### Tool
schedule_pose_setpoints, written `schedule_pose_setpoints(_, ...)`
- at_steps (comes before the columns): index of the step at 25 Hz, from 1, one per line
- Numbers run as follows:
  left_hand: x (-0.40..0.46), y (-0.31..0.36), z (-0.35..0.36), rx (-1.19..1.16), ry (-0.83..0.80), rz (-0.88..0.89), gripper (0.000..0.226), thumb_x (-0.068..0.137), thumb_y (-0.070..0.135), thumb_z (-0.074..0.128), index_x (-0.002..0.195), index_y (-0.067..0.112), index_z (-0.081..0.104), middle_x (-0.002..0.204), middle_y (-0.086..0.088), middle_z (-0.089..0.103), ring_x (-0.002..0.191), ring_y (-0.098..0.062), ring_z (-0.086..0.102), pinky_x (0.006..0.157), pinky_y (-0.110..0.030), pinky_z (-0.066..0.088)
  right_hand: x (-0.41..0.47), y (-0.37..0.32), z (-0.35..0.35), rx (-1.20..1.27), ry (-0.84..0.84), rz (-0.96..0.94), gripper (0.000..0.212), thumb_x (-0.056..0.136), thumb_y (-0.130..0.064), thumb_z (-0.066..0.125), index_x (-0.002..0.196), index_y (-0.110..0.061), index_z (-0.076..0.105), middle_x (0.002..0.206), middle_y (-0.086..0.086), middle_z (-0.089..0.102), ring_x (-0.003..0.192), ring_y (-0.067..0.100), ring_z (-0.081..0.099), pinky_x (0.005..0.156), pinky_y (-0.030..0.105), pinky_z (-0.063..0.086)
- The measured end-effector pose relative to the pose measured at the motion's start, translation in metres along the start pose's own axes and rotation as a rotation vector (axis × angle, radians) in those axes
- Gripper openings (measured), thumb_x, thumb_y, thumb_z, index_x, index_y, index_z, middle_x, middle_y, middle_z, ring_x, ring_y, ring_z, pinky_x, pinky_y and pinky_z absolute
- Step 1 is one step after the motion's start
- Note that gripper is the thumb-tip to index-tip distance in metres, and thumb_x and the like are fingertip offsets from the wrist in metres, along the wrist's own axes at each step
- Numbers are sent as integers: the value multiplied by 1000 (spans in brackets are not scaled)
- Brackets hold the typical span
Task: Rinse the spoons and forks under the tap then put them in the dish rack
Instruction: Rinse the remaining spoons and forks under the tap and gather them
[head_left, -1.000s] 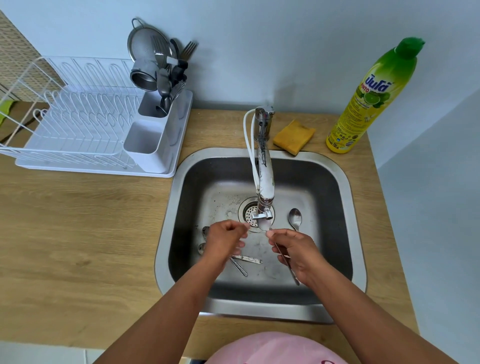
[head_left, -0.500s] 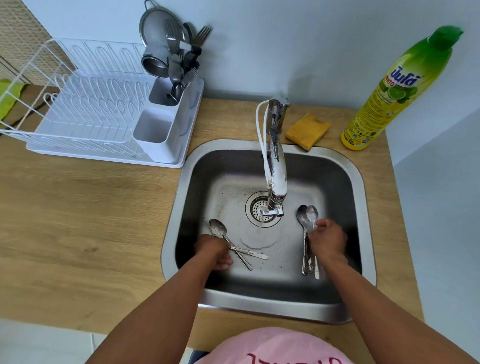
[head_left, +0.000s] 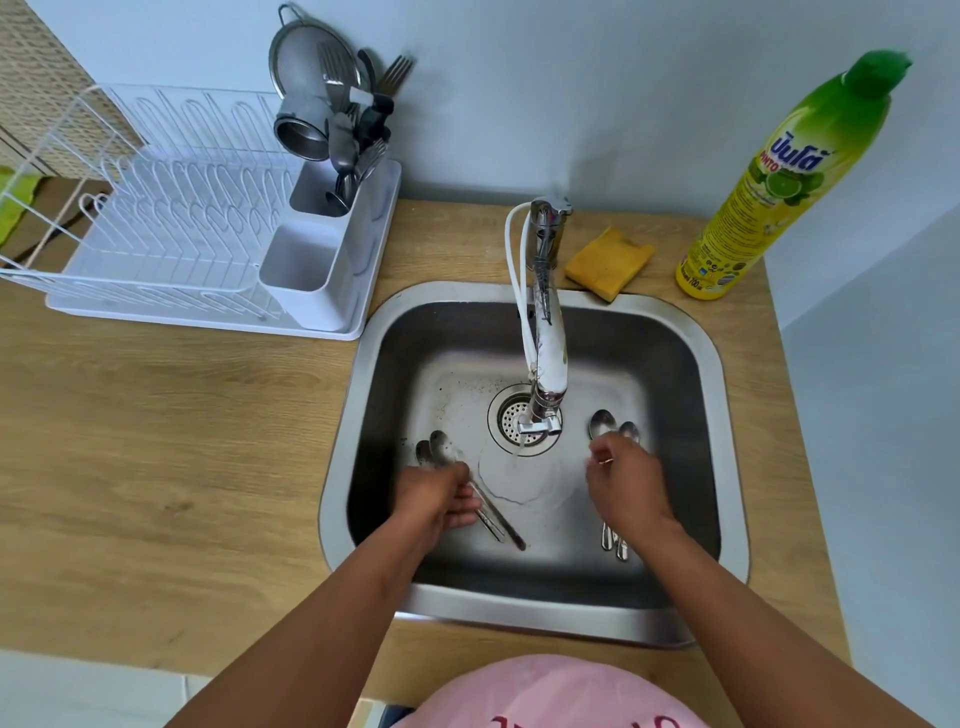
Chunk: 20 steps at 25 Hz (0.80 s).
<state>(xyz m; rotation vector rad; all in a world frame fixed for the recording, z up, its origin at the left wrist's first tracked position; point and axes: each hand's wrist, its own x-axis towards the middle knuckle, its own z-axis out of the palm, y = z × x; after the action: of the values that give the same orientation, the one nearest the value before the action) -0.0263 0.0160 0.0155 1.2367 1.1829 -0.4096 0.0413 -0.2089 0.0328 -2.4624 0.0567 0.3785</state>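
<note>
Water runs from the tap (head_left: 543, 364) into the steel sink (head_left: 727, 467). At the sink's left, my left hand (head_left: 436, 501) grips two spoons (head_left: 441, 449); their bowls point away from me and their handles stick out toward the right. At the sink's right, my right hand (head_left: 626, 486) curls over another pair of spoons (head_left: 602, 423), whose bowls show beyond my fingers and handle ends behind my wrist. The white dish rack (head_left: 171, 234) stands at the back left, with forks and spoons upright in its cutlery holder (head_left: 332, 192).
A yellow sponge (head_left: 608, 260) lies behind the sink, next to a green and yellow dish soap bottle (head_left: 769, 192). A metal strainer (head_left: 306, 57) leans in the rack. The sink is set in a wooden counter (head_left: 156, 441); a wall rises right behind it.
A second ago both hands held one spoon under the tap. They then parted and dropped to the sink floor, left hand taking the left spoons, right hand closing over the right pair.
</note>
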Motion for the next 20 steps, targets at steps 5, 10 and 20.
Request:
schedule_pose_setpoints(5,-33,16,20,-33,-274,106,10,90,13,71,90,3,72,64,-5,72,51,-16,68,47,-27,57,-31,-54,7,356,-407,44,11,93,-21,67,99,-15,73,82,9,77,72,25,76,71,34,61)
schedule_pose_setpoints(10,-45,26,38,63,-244,255,8,83,12,77,78,11,71,62,-2,70,44,-10,57,43,-21,49,-44,-64,-7,495,-481,109,15,100,-19,57,105,-18,71,69,13,76,48,23,67,51,30,56)
schedule_pose_setpoints(20,-48,32,48,-89,-230,224,12,84,21,79,82,11,72,73,-4,75,43,-7,52,42,-20,43,-46,-77,-33,424,-443,75,32,104,-25,48,78,-11,61,52,4,65,30,14,46,34,17,31)
